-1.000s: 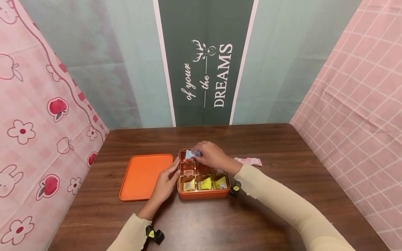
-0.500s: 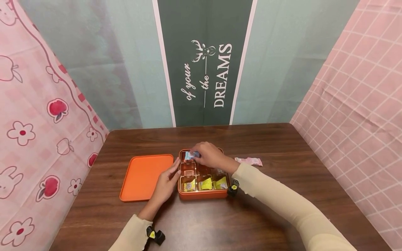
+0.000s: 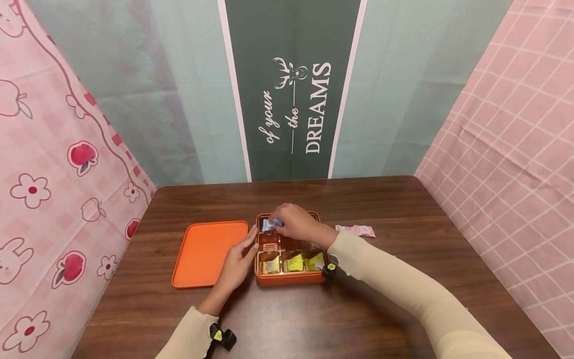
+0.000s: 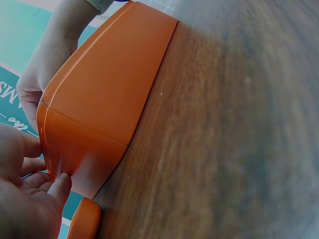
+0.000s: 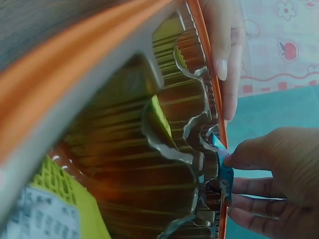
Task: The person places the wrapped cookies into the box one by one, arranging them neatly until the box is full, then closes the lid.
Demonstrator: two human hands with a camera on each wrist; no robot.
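An orange box (image 3: 291, 281) with a gold divided insert stands on the table, yellow-wrapped candies (image 3: 293, 263) in its front row of compartments. My right hand (image 3: 293, 220) reaches over it and pinches a small blue-wrapped candy (image 3: 267, 225) at the back left compartment. In the right wrist view, thumb and fingers hold the blue wrapper (image 5: 225, 174) at the insert's edge. My left hand (image 3: 237, 259) rests against the box's left side, its fingers extended along the rim; the left wrist view has its thumb (image 4: 61, 189) on the outer wall. My right hand hides part of the middle and right compartments.
Left of the box lies a flat orange lid (image 3: 211, 254). A pink-wrapped packet (image 3: 356, 230) lies on the brown table (image 3: 287, 319) to the right. Patterned cloths hang around the table's back and sides.
The right hand and the blue candy have moved slightly left and lower into the back left compartment. The left hand stays at the box's side.
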